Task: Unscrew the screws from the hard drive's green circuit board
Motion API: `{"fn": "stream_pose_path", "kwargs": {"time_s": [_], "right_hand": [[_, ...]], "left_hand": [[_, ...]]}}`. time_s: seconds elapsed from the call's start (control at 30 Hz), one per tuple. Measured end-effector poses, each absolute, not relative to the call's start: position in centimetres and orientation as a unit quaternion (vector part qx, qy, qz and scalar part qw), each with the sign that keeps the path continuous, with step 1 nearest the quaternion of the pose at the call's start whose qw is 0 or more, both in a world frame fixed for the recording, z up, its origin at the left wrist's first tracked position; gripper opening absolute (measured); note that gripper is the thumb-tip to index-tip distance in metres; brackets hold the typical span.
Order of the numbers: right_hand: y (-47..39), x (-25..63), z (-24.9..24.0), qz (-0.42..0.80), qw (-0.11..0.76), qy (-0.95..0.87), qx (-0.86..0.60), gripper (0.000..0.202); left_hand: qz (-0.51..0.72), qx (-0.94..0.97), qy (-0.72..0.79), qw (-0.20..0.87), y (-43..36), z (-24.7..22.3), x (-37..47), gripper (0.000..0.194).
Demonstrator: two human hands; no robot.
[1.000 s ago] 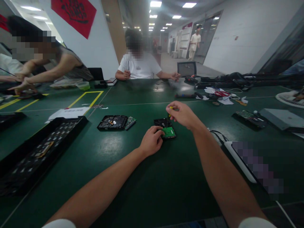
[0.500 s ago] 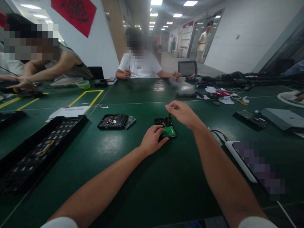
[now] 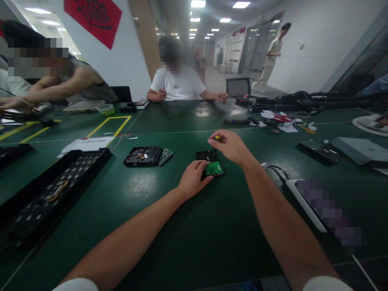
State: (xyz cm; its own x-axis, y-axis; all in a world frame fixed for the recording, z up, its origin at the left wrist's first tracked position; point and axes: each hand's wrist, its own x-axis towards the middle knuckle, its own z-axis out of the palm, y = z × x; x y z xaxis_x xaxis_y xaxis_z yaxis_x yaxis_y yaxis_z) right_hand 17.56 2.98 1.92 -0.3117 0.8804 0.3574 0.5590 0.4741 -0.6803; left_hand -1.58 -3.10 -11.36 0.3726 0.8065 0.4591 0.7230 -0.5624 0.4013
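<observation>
On the green table lies a hard drive [image 3: 214, 168] with a green circuit board on its near part. My left hand [image 3: 194, 178] grips its left and near edges, thumb at the near side and fingers on top. Above the drive's far part, my right hand [image 3: 228, 145] is closed on a small screwdriver [image 3: 217, 138] with a yellow-topped handle, its shaft pointing down at the drive. The tip is too small to make out. To the left rest another hard drive [image 3: 142, 156] and a loose circuit board [image 3: 166, 156].
A long black tray [image 3: 57, 194] stands at the left. On the right are a tablet-like device [image 3: 327, 214] with cables, another drive [image 3: 319, 151] and a grey box [image 3: 360, 149]. People sit across the table; one walks behind.
My right hand has shifted slightly left and turned, showing more of the screwdriver's yellow top. My left hand stays on the drive. The walking person has moved right, out of the doorway.
</observation>
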Motion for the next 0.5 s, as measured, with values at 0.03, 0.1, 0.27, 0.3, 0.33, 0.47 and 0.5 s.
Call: {"fn": "stream_pose_path", "kwargs": {"time_s": [0.03,0.1,0.27,0.3,0.33,0.47,0.5], "right_hand": [[3.02,17.62,1.82,0.218,0.366,-0.775,-0.467,0.022],[3.14,17.72,1.55,0.227,0.379,-0.757,-0.482,0.027],[3.52,17.76,1.21,0.273,0.382,-0.728,-0.499,0.024],[3.52,17.76,1.27,0.261,0.379,-0.737,-0.494,0.02],[3.5,17.76,1.35,0.245,0.376,-0.749,-0.487,0.018],[3.35,17.79,1.54,0.207,0.373,-0.769,-0.477,0.018],[3.37,17.8,1.49,0.214,0.379,-0.76,-0.483,0.018]], "left_hand": [[0.316,0.823,0.466,0.068,-3.09,-11.39,-1.58,0.055],[0.317,0.818,0.475,0.072,-3.04,-11.47,-1.57,0.058],[0.309,0.823,0.471,0.071,-2.95,-11.49,-1.52,0.055],[0.306,0.826,0.467,0.069,-2.95,-11.45,-1.51,0.053],[0.306,0.828,0.465,0.067,-2.96,-11.41,-1.52,0.051],[0.313,0.826,0.465,0.061,-3.03,-11.37,-1.53,0.048],[0.315,0.826,0.464,0.06,-3.03,-11.42,-1.53,0.047]]}}
